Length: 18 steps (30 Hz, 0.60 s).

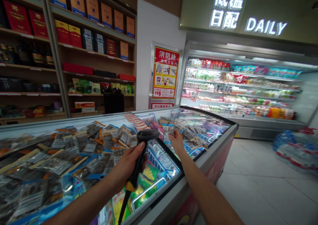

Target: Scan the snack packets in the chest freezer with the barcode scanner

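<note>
My left hand [128,163] is closed around the handle of a black barcode scanner [146,135] with a yellow band low on its grip. The scanner head points toward the far end of a glass-topped chest freezer [211,155]. My right hand [177,139] reaches over the freezer and pinches a small clear packet [168,130] among several packets lying there. Dark packaged snacks [74,152] cover the freezer's left part.
Wooden shelves [74,52] with boxed goods and bottles stand behind the freezer. A red fire-hydrant notice [165,72] hangs on the white wall. An open refrigerated case [243,92] lines the right wall. Bottled-water packs [295,148] sit on the tiled floor at the right.
</note>
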{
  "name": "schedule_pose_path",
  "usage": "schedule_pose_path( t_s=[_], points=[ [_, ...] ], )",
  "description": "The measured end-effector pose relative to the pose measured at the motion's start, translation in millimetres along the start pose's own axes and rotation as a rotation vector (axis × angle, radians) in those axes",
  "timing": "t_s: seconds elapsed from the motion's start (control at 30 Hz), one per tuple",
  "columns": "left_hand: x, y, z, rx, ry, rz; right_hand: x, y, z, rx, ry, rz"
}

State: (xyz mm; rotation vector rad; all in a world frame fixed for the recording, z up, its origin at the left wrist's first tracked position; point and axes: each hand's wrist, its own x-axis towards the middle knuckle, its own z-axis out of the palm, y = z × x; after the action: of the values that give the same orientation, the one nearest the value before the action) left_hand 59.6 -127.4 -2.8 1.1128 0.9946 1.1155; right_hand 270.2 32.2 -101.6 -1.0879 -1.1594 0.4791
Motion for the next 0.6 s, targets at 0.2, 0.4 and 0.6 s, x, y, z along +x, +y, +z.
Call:
schedule_pose_path(
  t_s=[0.2,0.4,0.6],
  points=[
    [-1,1,2,-0.034,-0.012,-0.008,-1,-3,-1,0.043,0.003,0.033],
    [2,5,-7,-0.034,0.062,0.018,-3,-12,-4,-0.013,0.100,0.097],
    [5,5,-40,0.002,0.179,0.033,-4,-26,17,-0.216,0.061,0.017]
  ],
)
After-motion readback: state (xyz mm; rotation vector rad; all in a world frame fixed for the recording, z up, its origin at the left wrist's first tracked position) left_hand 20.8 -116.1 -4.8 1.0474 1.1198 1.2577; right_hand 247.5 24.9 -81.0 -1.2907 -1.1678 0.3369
